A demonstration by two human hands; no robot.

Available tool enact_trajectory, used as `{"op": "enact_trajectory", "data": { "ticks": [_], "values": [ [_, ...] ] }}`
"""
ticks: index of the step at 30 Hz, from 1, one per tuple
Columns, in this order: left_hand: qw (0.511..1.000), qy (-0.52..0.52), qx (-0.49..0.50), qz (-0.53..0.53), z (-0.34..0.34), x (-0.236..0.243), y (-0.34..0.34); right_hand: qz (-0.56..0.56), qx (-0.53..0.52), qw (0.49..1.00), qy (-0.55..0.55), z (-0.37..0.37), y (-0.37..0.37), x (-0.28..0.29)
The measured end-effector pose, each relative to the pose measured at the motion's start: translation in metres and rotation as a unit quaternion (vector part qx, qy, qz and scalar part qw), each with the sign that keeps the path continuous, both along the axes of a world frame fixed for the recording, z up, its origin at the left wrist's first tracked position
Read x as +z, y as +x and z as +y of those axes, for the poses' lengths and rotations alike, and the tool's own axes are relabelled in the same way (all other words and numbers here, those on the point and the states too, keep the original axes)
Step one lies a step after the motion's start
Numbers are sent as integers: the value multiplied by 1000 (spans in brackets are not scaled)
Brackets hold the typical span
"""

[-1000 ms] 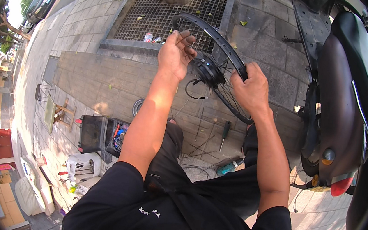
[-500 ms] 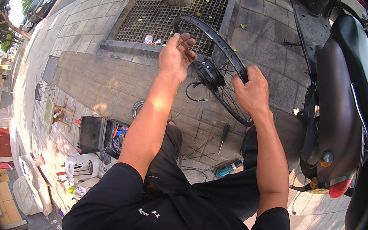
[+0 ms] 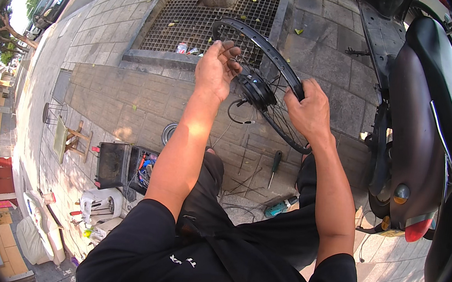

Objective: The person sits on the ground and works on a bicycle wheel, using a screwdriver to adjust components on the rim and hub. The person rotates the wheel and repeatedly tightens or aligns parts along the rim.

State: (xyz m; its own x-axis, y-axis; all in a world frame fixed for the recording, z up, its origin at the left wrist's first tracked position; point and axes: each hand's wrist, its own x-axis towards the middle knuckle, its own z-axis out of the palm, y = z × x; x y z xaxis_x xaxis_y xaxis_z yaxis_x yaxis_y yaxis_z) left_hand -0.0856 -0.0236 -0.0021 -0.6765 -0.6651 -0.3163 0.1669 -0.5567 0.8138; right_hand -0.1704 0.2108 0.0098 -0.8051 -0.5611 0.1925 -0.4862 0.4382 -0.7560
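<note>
A black wheel rim (image 3: 272, 50) is tilted upright in front of me, with thin spokes running to a black hub motor (image 3: 258, 90). A cable with a connector (image 3: 248, 122) hangs from the hub. My right hand (image 3: 308, 110) is closed round the near right part of the rim, thumb on the inner side. My left hand (image 3: 217, 72) is at the wheel's left side, palm turned up and fingers curled in by the spokes. Whatever those fingers hold, if anything, is too small to make out.
On the paving lie a screwdriver (image 3: 275, 166), a teal power drill (image 3: 280, 207) and several loose spokes. An open black toolbox (image 3: 114, 164) stands left, a silver ring (image 3: 169, 133) beyond it. A scooter (image 3: 426, 125) is at right; a tree grate (image 3: 181, 21) lies ahead.
</note>
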Motion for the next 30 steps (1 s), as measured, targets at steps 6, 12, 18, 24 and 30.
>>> {"op": "enact_trajectory", "data": {
  "ticks": [6,12,18,24,30],
  "values": [
    [1000,-11,-9,-7,-1,-4,-2,7,2,1000,-1,1,-2,-2],
    [1000,-19,-11,-15,0,-4,-3,9,3,1000,-8,1,-2,-2],
    [1000,-16,-12,-12,1,-2,-2,-10,6,1000,-10,2,-1,2],
    [1000,-19,-9,-13,1,-2,-2,-7,0,1000,-5,1,-1,0],
    [1000,-21,-8,-10,0,-5,-2,-6,-1,1000,-9,1,-1,0]
  ]
}}
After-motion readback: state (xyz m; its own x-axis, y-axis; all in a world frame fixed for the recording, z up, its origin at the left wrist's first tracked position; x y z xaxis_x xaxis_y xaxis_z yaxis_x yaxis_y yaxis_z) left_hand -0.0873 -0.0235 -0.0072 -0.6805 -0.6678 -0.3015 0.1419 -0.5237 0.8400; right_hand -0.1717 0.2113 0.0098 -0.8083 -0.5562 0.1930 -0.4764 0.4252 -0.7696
